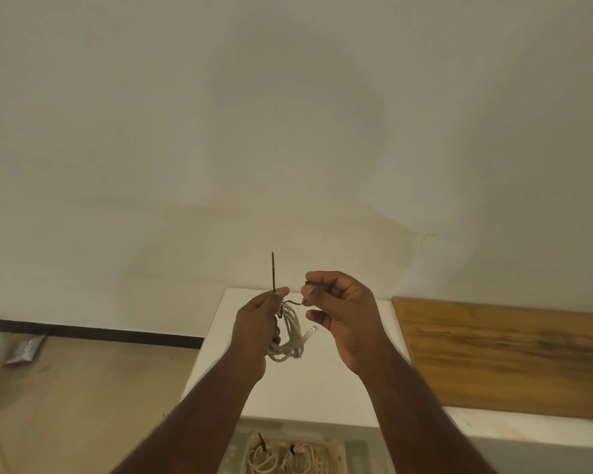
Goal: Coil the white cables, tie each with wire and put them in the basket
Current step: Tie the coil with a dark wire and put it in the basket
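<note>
A coiled white cable (290, 338) with clear plug ends hangs in the air above the white table (308, 388). My left hand (255, 328) grips the coil and pinches one end of a dark wire tie (274, 271), which sticks straight up. The tie loops over the top of the coil. My right hand (341, 313) pinches the tie's other end between thumb and fingers. At the bottom edge a woven basket (338, 455) holds two coiled white cables (264, 460), each bound with a dark tie.
A wooden board (507, 354) lies on the white surface to the right. A plain wall fills the upper view. On the tan floor at the left lie crumpled silvery wrappers (24, 348) beside a dark skirting strip.
</note>
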